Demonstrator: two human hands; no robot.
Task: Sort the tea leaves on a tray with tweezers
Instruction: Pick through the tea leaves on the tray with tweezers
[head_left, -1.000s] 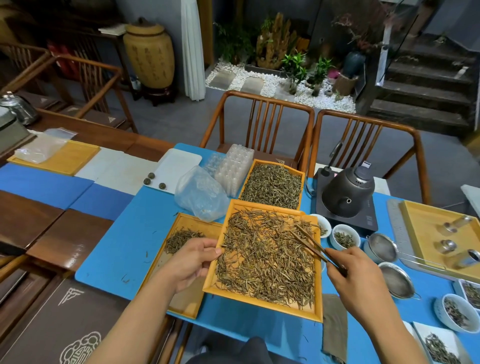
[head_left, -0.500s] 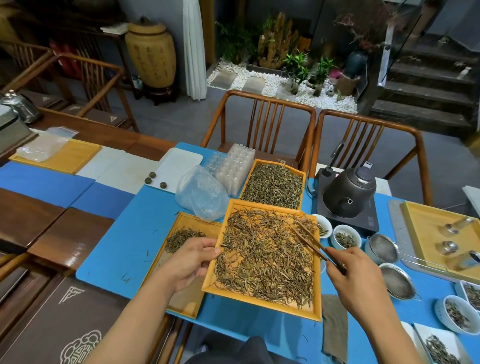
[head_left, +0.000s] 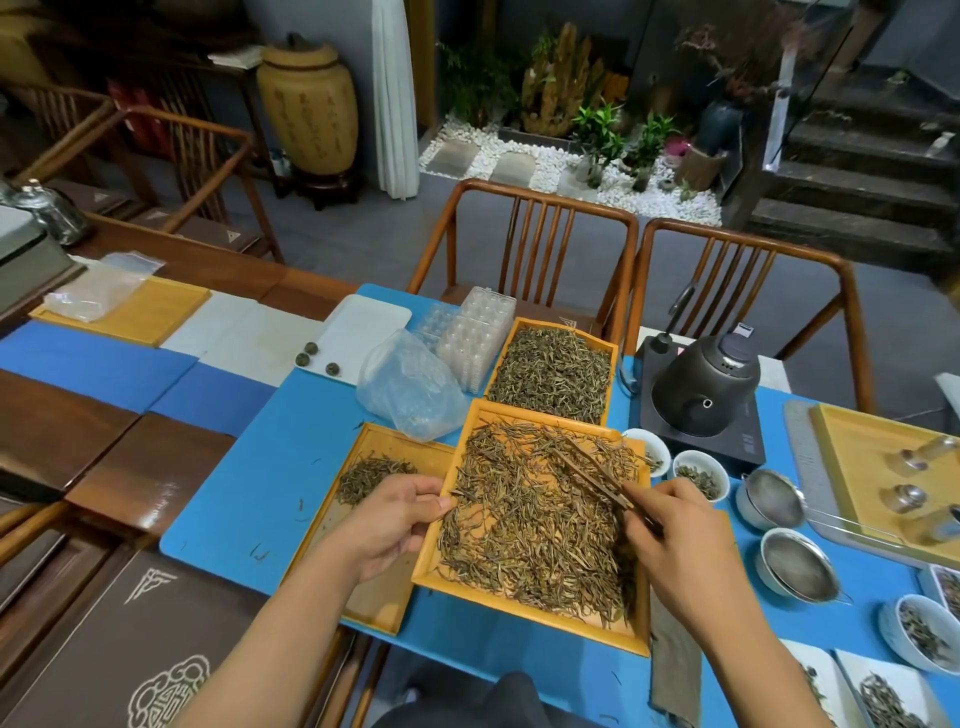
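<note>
A yellow wooden tray (head_left: 524, 608) full of dry brown tea leaves (head_left: 524, 514) lies in front of me on the blue mat. My left hand (head_left: 387, 525) grips its left rim, thumb on top. My right hand (head_left: 675, 545) holds dark wooden tweezers (head_left: 589, 473) whose tips reach into the leaves at the tray's upper middle. Partly under the main tray at the left lies a second tray (head_left: 387, 441) with a small heap of leaves (head_left: 366, 475). Behind stands a third tray (head_left: 613, 348) filled with greener leaves.
A dark kettle (head_left: 701, 384) on its base stands at the right. Small cups (head_left: 701, 473) and metal strainers (head_left: 795, 566) lie beside it. A plastic bag (head_left: 410, 389) and clear moulds (head_left: 475, 338) sit behind the trays. Two wooden chairs (head_left: 524, 234) face the table.
My right hand has moved left over the tray's right edge, and the tweezers' tips have slid further into the leaves. My left hand keeps its hold on the rim.
</note>
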